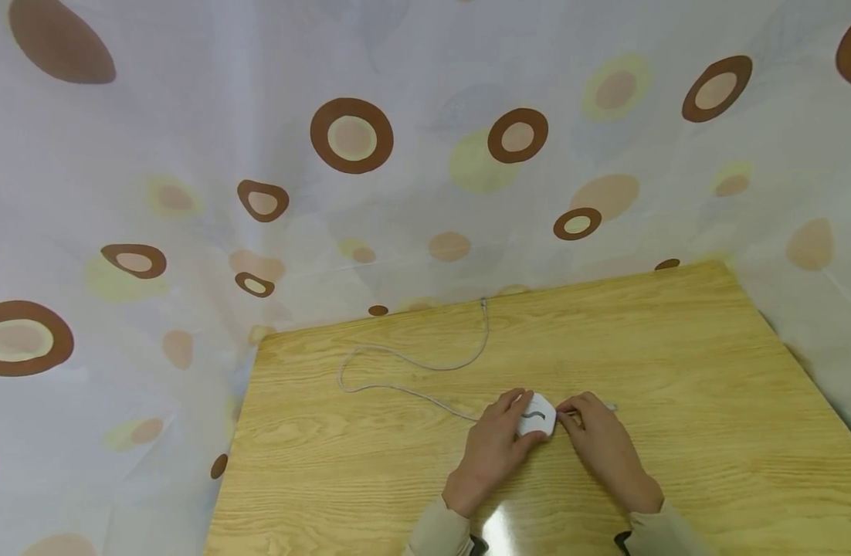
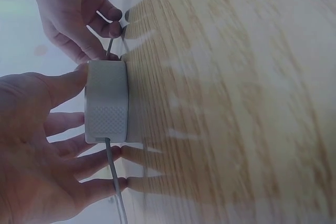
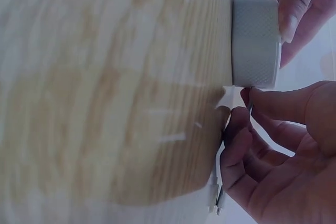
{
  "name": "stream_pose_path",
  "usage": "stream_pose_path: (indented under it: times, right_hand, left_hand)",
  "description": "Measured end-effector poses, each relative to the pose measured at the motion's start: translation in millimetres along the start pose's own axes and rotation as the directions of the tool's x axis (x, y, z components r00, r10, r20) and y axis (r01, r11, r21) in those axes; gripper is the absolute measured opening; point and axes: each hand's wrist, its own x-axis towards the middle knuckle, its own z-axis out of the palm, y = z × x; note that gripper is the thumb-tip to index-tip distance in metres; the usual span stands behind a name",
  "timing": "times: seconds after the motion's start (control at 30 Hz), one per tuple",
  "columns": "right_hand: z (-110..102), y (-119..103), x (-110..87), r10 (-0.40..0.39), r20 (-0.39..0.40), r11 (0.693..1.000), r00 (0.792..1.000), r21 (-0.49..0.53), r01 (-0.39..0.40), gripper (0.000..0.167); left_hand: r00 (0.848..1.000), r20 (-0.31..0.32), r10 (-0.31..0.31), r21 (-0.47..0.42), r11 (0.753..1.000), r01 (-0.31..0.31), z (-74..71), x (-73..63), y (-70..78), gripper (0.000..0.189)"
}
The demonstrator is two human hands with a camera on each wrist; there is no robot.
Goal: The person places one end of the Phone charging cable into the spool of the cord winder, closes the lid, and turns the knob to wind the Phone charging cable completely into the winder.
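A small white many-sided case [image 1: 542,426] with textured sides and a dark curved mark on top lies on the wooden table. My left hand [image 1: 490,446] grips it, the thumb on the near edge and fingers at the far edge. A thin grey cable [image 1: 391,386] comes out of its left side and another short length out of its right. Close to the right side, my right hand [image 1: 602,444] pinches that short length between thumb and fingers. Its plug [image 3: 220,200] sticks out past the curled fingers in the right wrist view.
The cable loops left across the table [image 1: 314,471] and back to a plug [image 1: 484,303] at the rear edge. Behind and at both sides hangs a pale cloth [image 1: 411,185] with brown and yellow spots.
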Motion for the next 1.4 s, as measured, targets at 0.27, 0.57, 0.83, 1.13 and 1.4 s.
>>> stream_pose_path:
  times: [0.27, 0.57, 0.83, 1.13, 1.4]
  right_hand:
    - [-7.2, 7.5, 0.2, 0.051, 0.006, 0.999, 0.999, 0.006, -0.051, 0.014]
    - [-16.2, 18.8, 0.3, 0.085, 0.003, 0.996, 0.996, 0.023, -0.085, 0.016]
    - [-29.8, 28.4, -1.7, 0.125, -0.017, 0.992, 0.992, 0.033, -0.125, 0.020]
    - [-30.4, 31.3, -4.1, 0.097, -0.018, 0.995, 0.995, 0.017, -0.096, 0.022]
    - [-10.3, 12.0, -3.8, 0.048, 0.049, 0.998, 0.998, 0.037, -0.050, 0.023]
  left_hand:
    - [1.000, -0.011, 0.002, 0.000, 1.000, -0.002, 3.0, 0.6, -1.9, 0.067]
    - [1.000, -0.013, 0.013, 0.003, 1.000, -0.013, 2.9, 0.8, -3.7, 0.066]
    - [1.000, -0.007, 0.009, -0.026, 1.000, -0.009, 1.8, 0.9, -3.0, 0.066]
    - [1.000, -0.013, 0.013, -0.037, 0.999, -0.013, 0.7, -0.4, -4.1, 0.064]
    - [1.000, -0.018, 0.018, -0.018, 1.000, -0.018, 0.0, -0.1, -3.1, 0.065]
